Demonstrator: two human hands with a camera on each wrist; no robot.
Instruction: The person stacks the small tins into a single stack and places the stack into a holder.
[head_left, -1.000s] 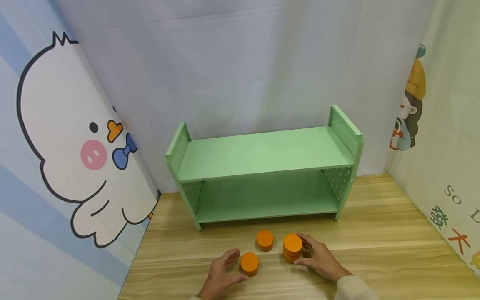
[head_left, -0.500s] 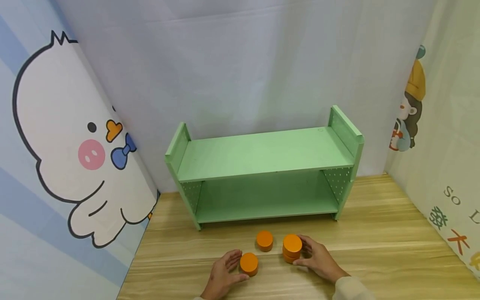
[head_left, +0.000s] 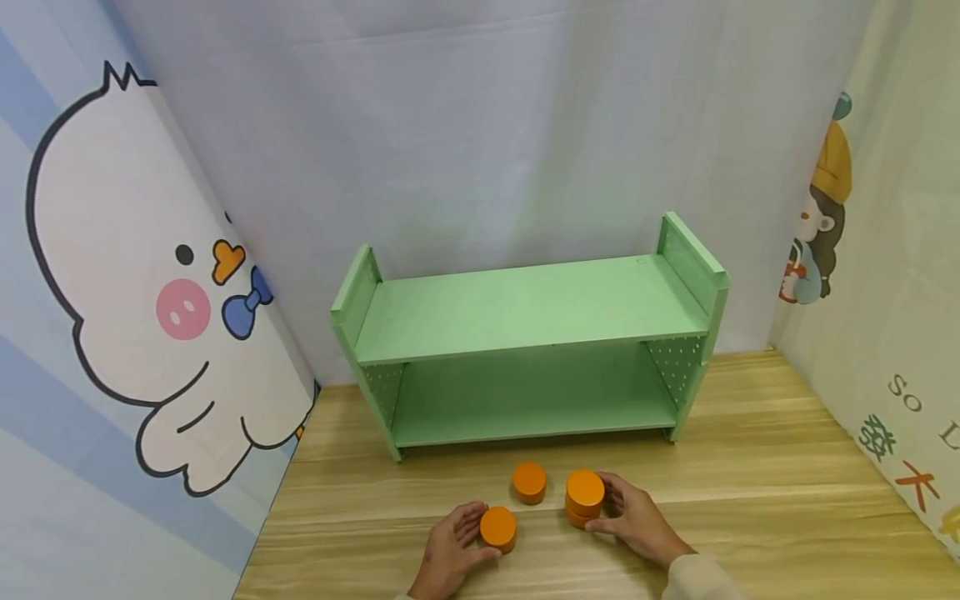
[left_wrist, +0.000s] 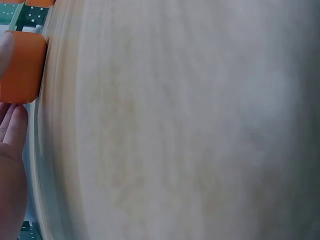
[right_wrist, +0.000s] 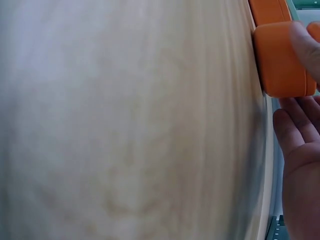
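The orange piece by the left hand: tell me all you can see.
The orange piece is a short cylinder with a flat, round top and softened edges, looking smooth, perhaps painted or plastic. It stands upright on the wood-grained table, in front of the green shelf and apart from the other orange pieces. The left hand curves around one side, very close or touching; I can't tell which.

On the printed cloth toward four o'clock: dark "SO", "L" and green "發"; below, a red character resembling "大".
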